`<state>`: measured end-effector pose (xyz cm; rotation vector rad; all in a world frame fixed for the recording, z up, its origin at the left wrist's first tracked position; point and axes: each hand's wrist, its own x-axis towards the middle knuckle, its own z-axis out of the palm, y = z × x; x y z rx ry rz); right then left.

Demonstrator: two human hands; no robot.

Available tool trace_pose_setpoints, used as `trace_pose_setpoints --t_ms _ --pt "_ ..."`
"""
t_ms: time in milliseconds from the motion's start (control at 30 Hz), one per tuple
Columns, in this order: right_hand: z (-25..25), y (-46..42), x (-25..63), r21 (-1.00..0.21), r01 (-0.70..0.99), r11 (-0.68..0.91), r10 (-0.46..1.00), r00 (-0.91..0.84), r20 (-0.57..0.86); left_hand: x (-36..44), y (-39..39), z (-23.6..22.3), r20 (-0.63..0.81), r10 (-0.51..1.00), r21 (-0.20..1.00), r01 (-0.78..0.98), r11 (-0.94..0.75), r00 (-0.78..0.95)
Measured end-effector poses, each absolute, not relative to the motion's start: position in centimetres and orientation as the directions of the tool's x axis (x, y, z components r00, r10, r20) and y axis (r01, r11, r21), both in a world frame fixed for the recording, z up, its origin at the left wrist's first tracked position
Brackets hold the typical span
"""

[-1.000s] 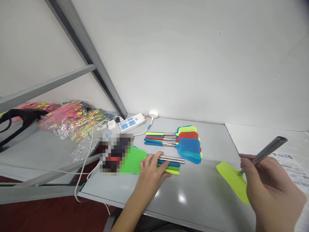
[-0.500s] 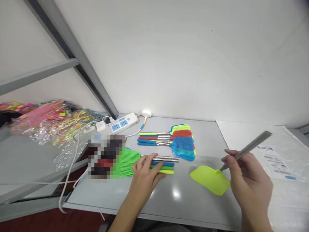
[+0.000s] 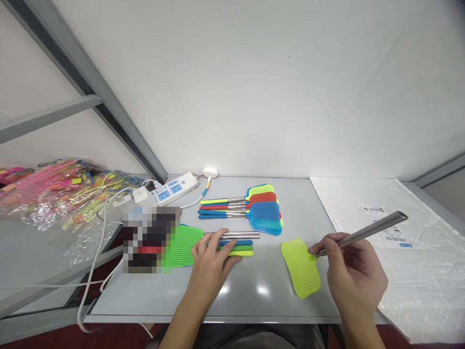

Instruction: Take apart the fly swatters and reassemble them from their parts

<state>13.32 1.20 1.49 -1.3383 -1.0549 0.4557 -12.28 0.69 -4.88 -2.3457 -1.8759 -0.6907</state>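
Head view, and here's the right hand [image 3: 356,274] at the bench's [image 3: 269,303] right side, fingers clenched round the metal shaft [image 3: 366,231] of a yellow-green swatter [image 3: 301,268]! Its head sits towards the front edge; the shaft slants up to the right.

Over to the left hand [image 3: 211,254], palm down left of centre, fingers across metal rods [image 3: 243,235] and blue, green and yellow handles [image 3: 241,248]; whether they grip or merely rest, I cannot tell. A green mesh head [image 3: 187,246] pokes out on its left.

Towards the back edge, a fanned pile of swatters [image 3: 265,217]! The power strip [image 3: 178,189] lies near the back left corner, and white plastic sheeting [image 3: 407,283] covers the right end.
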Motion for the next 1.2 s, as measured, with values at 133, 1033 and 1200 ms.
trace_pose_setpoints --t_ms 133,1033,1200 --pt "0.7 0.6 12.5 -0.928 0.284 0.240 0.848 0.404 0.343 -12.3 0.6 -5.0 0.388 0.907 0.228 0.936 -0.268 0.165" --pt "1.0 0.5 9.3 -0.172 0.726 0.665 0.746 -0.657 0.109 -9.8 -4.2 -1.9 0.413 0.873 0.223 0.901 -0.373 0.259" --pt "2.7 0.8 9.8 -0.156 0.699 0.697 0.717 -0.679 0.159 -10.4 -3.1 -1.5 0.261 0.896 0.170 0.897 -0.409 0.359"
